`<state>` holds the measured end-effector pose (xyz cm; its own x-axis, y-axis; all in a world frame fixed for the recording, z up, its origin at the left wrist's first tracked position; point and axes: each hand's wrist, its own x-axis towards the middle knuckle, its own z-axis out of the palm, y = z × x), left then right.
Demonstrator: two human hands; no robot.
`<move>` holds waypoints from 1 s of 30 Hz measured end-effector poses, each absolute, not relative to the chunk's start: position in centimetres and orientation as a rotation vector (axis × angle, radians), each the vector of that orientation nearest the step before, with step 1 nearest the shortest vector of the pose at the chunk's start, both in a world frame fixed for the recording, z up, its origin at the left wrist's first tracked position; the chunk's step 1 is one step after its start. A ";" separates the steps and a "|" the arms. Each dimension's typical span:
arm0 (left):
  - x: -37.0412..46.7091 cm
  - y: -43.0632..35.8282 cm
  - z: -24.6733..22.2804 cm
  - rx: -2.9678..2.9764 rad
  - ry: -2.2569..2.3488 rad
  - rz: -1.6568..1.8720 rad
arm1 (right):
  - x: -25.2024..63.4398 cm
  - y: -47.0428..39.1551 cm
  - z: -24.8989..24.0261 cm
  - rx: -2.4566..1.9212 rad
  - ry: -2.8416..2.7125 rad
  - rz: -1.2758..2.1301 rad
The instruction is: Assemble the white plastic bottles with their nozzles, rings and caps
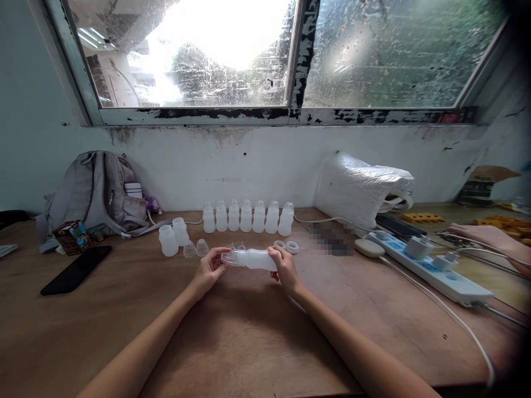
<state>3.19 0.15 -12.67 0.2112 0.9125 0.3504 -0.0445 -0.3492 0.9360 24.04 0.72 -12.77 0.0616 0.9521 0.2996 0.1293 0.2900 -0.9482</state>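
A translucent white bottle (258, 258) with a clear cap lies sideways between my two hands, above the brown table (232, 342). My left hand (209, 271) has its fingers closed on the clear cap end. Around the bottle's other end, my right hand (286, 270) is closed. Just behind the held bottle are small clear teats (241, 245), partly hidden by it, and white rings (292, 247). Two clear caps (202, 247) sit left of them, beside two uncapped bottles (168, 241). Several capped bottles (246, 216) stand upright in a row farther back.
At the left are a grey backpack (97, 193), a small box (72, 237) and a black phone (77, 270). A white plastic bag (357, 190), a power strip (435, 268) and cables occupy the right. Another person's hand (481, 235) is at the far right.
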 end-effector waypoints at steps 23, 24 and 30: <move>3.6 -0.8 -12.0 1.535 0.832 1.262 | 24.3 0.1 -12.5 -1.073 -1.431 0.876; 3.6 -0.9 -12.0 1.505 0.854 1.274 | 24.2 0.1 -12.6 -1.077 -1.435 0.881; 4.6 -1.3 -12.3 1.246 1.036 1.317 | 23.3 -0.7 -12.9 -1.102 -1.532 0.900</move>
<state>4.56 -1.29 -12.29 0.0379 0.9906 0.1312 -0.1058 -0.1266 0.9863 23.27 -0.69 -12.92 -0.0809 0.9517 0.2962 0.2042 0.3067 -0.9297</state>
